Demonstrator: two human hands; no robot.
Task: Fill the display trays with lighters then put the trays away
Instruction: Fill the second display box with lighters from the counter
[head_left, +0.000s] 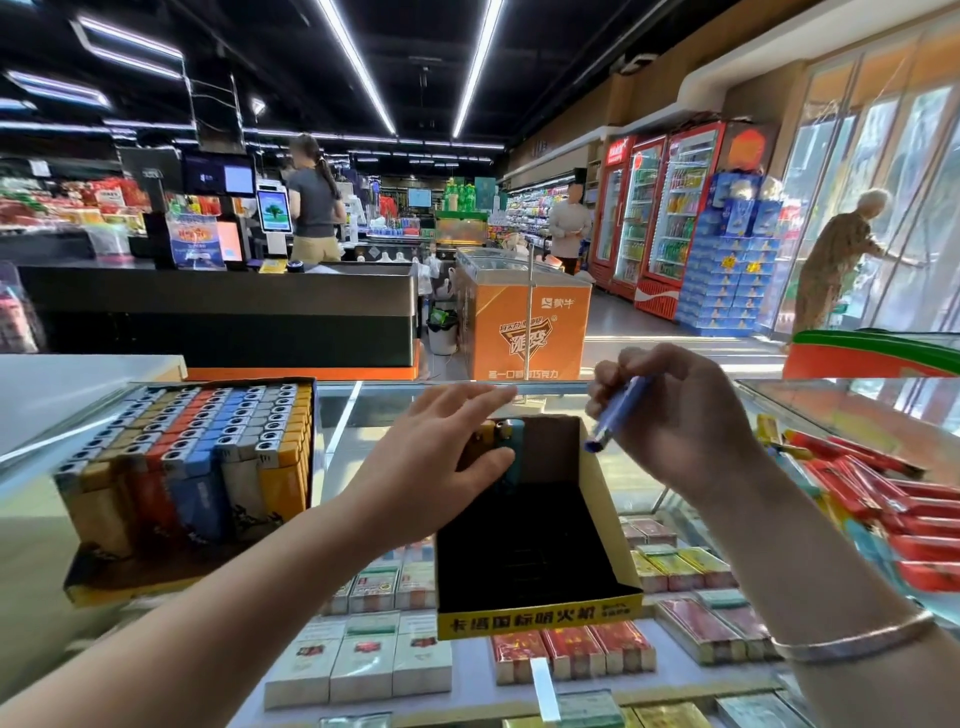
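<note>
A yellow and black cardboard display tray (535, 616) stands on the glass counter, mostly empty. At its back left corner stand a yellow lighter and a teal lighter (511, 441). My left hand (441, 457) rests against those lighters, thumb on the teal one. My right hand (675, 415) hovers above the tray's right side, holding a blue lighter (615, 415) tilted with its end pointing down. To the left sits a second display tray (197, 467), full of lighters in several colours.
The glass counter (363, 410) shows cigarette packs underneath. Loose lighters, mostly red, lie in a heap at the right (883, 499). Beyond the counter are a checkout desk, an orange freezer, drink fridges and three people.
</note>
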